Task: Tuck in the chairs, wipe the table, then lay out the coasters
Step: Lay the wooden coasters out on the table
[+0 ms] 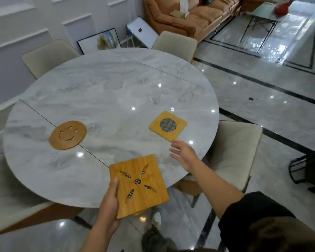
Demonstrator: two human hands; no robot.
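Coaster stage. Our left hand (108, 200) grips the petal coaster (140, 184) over the table (107, 84) rim, probably as supply. Right hand (182, 153) hovers slack and empty beside the mesh coaster (168, 125). Smiley coaster (68, 134) lies well left, likely one per seat.

Round smiley-face wooden coaster (68, 134) flat on marble desk (107, 84) centre left, mesh-centred square coaster (167, 125) flat centre right, petal-cut square coaster (138, 184) gripped by left hand (108, 200), lower centre
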